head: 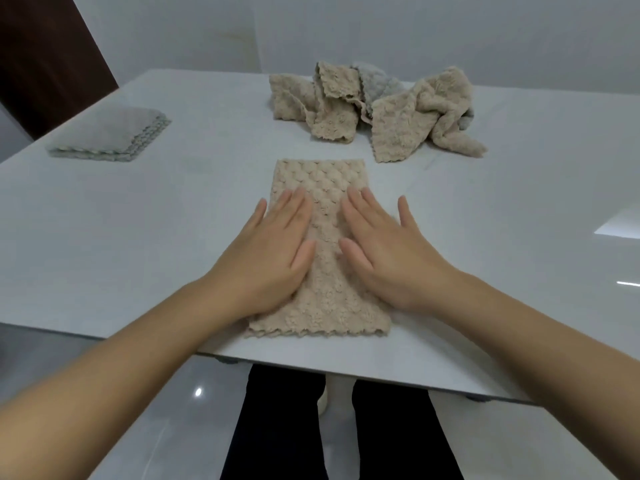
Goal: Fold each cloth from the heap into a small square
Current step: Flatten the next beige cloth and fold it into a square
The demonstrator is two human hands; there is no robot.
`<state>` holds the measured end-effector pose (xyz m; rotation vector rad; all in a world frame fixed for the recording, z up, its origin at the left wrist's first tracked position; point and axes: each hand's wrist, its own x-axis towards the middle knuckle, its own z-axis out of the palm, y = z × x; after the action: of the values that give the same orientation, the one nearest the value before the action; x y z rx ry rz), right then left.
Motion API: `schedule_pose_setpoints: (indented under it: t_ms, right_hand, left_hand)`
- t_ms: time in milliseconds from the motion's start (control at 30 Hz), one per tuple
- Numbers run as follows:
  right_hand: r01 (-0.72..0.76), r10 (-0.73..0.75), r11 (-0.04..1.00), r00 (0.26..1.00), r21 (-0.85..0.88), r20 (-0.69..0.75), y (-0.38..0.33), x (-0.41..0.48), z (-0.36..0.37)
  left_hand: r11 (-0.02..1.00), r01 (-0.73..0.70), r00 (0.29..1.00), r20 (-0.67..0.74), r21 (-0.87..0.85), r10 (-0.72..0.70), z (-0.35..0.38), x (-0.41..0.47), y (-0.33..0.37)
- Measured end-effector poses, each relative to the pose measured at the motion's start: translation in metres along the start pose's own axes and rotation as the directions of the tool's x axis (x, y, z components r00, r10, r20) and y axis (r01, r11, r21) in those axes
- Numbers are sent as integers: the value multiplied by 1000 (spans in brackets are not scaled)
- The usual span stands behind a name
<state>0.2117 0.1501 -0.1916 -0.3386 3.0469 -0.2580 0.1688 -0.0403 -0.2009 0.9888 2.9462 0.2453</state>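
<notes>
Both hands are lying flat with straight fingers on a beige cloth (325,220) folded into a long strip. The left hand (273,251) is pressing the strip's left side and the right hand (384,251) its right side, with a bare band of cloth showing between them; neither hand is gripping anything. The strip is resting on a white table (138,237), its scalloped near end lying close to the table's near edge. Beyond the strip's far end and slightly right, a heap (374,109) of crumpled beige and grey cloths is lying apart from it. Well to the strip's left, a stack of folded grey cloths (110,135) is sitting.
</notes>
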Motion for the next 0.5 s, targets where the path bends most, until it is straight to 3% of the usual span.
schedule_pose_setpoints:
  t_ms: [367,500]
  right_hand:
    - [56,-54,998,997,-35,52,-11,-31,16]
    - [86,-85,996,995,-22,53,-4,-37,12]
  left_hand:
    - [999,-38,995,94,29,35,7,-32,-2]
    - [994,-107,994,-34,-23,106,5,-44,-7]
